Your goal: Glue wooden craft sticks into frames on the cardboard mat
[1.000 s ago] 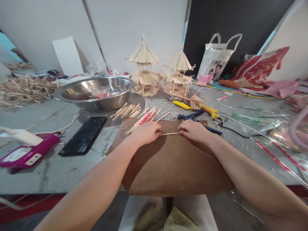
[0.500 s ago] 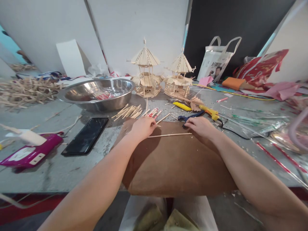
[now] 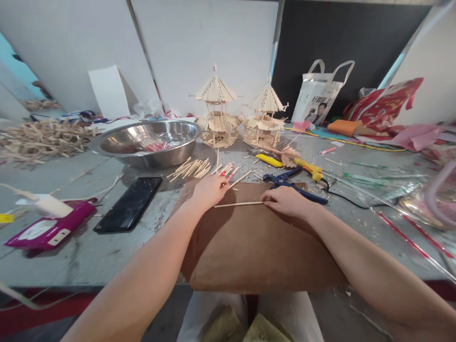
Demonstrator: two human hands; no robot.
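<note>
A thin wooden stick (image 3: 238, 204) lies across a brown cardboard sheet (image 3: 256, 242) at the table's front. My right hand (image 3: 287, 200) rests on the sheet with its fingertips pinched on the stick's right end. My left hand (image 3: 209, 188) reaches past the stick's left end, fingers curled at a bundle of sticks with red wrappers (image 3: 225, 171) at the sheet's far edge. What those fingers hold is hidden. Blue-handled cutters (image 3: 289, 181) lie just behind my right hand.
A steel bowl (image 3: 146, 142), a loose pile of cut sticks (image 3: 192, 167), a black phone (image 3: 130, 203) and a magenta box (image 3: 46, 228) are to the left. Two stick pagodas (image 3: 216, 114) stand at the back. A yellow glue gun (image 3: 309, 167), bags and wrappers clutter the right.
Both hands let go of the stick they held together. My left hand went forward to the red-wrapped bundle. My right hand reached toward the cutters, then came back to the stick's right end.
</note>
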